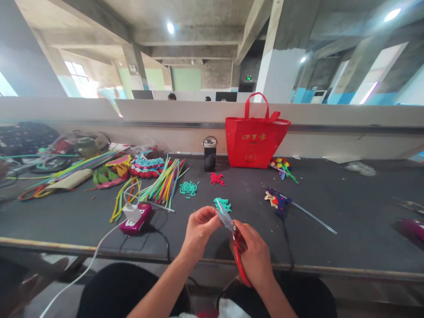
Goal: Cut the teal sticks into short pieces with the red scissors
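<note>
My right hand [254, 249] grips a pair of scissors [240, 263] by its red handles, with the blades pointing up and away to the left. Close by the blades, my left hand [198, 232] has thumb and fingers pinched together. Whatever is between those fingertips is too small to make out. Just beyond the blades lies a heap of short teal pieces [227, 205], partly covered by them. A second teal heap [188, 188] sits farther left, and a small heap of red pieces [217, 178] lies behind.
Left are a bundle of coloured strips [167, 183] and a purple power strip [141, 219] with a white plug. A black bottle [210, 159] and red bag [255, 145] stand at the back. A glue gun [280, 202], its cord trailing, and flowers [284, 167] lie right.
</note>
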A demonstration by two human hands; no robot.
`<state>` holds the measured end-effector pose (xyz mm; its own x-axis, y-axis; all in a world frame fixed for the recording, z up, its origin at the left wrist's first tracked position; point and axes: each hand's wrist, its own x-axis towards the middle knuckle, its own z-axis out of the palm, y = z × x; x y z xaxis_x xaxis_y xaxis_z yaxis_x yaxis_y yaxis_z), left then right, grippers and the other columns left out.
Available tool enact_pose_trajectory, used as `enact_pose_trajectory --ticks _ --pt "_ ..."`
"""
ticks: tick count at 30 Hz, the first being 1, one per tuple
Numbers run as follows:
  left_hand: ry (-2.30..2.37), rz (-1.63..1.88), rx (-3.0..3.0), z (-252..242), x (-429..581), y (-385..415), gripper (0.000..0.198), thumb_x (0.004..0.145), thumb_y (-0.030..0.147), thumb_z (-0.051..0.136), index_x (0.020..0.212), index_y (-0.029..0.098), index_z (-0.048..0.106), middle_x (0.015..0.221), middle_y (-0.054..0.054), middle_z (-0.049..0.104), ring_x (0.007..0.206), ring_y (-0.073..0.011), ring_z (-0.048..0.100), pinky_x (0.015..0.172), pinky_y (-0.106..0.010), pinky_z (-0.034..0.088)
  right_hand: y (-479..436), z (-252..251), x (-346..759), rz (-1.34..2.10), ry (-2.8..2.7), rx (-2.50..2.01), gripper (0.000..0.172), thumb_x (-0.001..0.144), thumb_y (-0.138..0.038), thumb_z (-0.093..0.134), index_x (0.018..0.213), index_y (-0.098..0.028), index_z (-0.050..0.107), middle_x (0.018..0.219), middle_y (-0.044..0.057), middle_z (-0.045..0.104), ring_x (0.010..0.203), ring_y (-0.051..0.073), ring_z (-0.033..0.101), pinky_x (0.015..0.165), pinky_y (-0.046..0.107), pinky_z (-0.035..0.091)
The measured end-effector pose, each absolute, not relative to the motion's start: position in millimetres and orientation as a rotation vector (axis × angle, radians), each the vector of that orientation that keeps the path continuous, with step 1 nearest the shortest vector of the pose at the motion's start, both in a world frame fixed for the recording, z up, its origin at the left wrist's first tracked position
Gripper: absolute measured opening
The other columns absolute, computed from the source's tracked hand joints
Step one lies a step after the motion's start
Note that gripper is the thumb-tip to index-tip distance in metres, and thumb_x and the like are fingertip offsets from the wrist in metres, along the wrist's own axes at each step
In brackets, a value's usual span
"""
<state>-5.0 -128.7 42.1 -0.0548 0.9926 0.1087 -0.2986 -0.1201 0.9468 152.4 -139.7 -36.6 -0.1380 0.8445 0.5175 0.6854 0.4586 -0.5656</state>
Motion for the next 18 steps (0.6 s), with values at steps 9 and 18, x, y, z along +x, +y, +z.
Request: enact_pose_trajectory --ticks 9,18 --pt "0.937 1.427 1.047 44.4 -2.0 -130.2 0.019 0.065 0.029 0.079 0.062 0.014 0.067 0.060 0.000 0.065 0.059 -0.0115 0.055 0.062 -0.022 0.043 -140.2 -36.7 153.7 0.169 -1.844 -1.280 0.042 0.080 -0.012 0.051 0.118 -0.020 0.064 0.092 0.007 0.068 0.083 0.021 0.065 0.071 0.031 0.053" --pt "0.977 1.421 1.058 39.5 -3.2 -128.3 0.019 0.065 0.030 0.079 0.066 0.014 0.069 0.060 0.000 0.064 0.057 -0.0114 0.054 0.061 -0.022 0.042 -139.4 -43.4 155.5 0.261 -1.771 -1.219 0.042 0.078 -0.013 0.051 0.116 -0.023 0.066 0.099 0.005 0.073 0.084 0.020 0.070 0.077 0.031 0.055"
